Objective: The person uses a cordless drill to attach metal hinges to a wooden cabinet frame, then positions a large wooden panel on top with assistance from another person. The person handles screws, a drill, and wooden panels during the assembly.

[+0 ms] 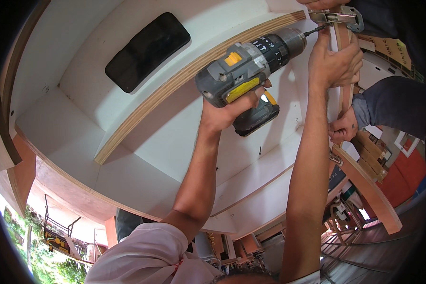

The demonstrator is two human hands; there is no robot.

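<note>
1. Left hand (pixel 228 111): closed around the handle of the drill (pixel 244 68), whose body lies above it.
2. Drill: long axis slants up and right; its bit (pixel 315 31) points at the hinge (pixel 337 18), contact too small to tell.
3. Right hand (pixel 337 65): closed on the board (pixel 347 97) just below the hinge, nearer it than the left.

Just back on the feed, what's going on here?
The person's left hand holds a cordless drill, its bit pointing toward a metal hinge on a wooden-edged panel. The right hand grips that panel's edge near the hinge. Another person's hand is on it too. A black rectangular object lies on the white board.
</note>
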